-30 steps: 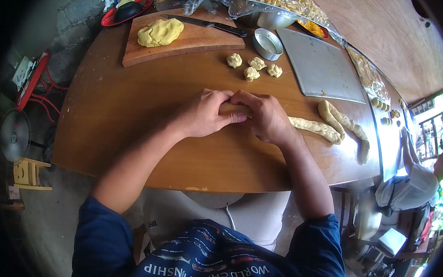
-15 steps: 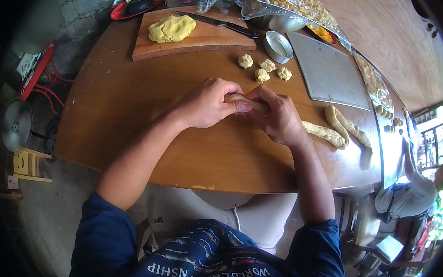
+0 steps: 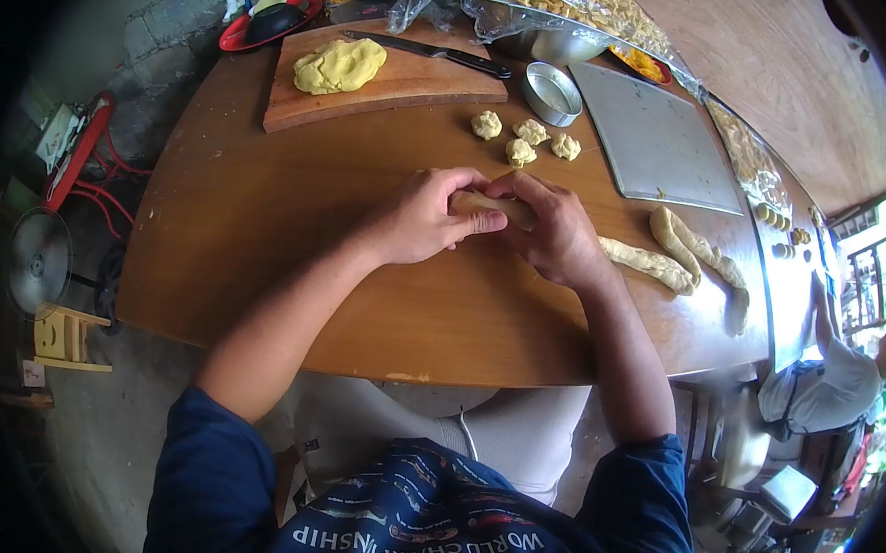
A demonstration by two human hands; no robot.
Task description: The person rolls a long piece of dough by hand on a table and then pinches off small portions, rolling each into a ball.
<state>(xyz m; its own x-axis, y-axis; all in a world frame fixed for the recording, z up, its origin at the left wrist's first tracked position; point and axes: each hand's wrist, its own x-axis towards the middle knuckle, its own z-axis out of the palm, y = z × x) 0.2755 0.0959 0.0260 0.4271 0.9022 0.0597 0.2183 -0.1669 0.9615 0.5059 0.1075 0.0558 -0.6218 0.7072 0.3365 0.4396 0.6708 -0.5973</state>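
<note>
Over the middle of the table, my left hand and my right hand meet, both closed around a smooth piece of dough, which their fingers partly cover. Just beyond them lie several small rough dough balls. To the right of my right hand a strip of dough rests on the table, touching a bent dough rope. Farther back on the left, a flattened yellow dough mass sits on a wooden board, with a black-handled knife behind it.
A round metal tin stands behind the dough balls, left of a flat grey tray. A metal bowl is at the back under plastic-covered food. A red plate holds a black bowl. Another person is at the far right.
The view has shifted slightly. Both hands remain around the dough at nearly the same place, and a little more of the dough shows between my fingers.
</note>
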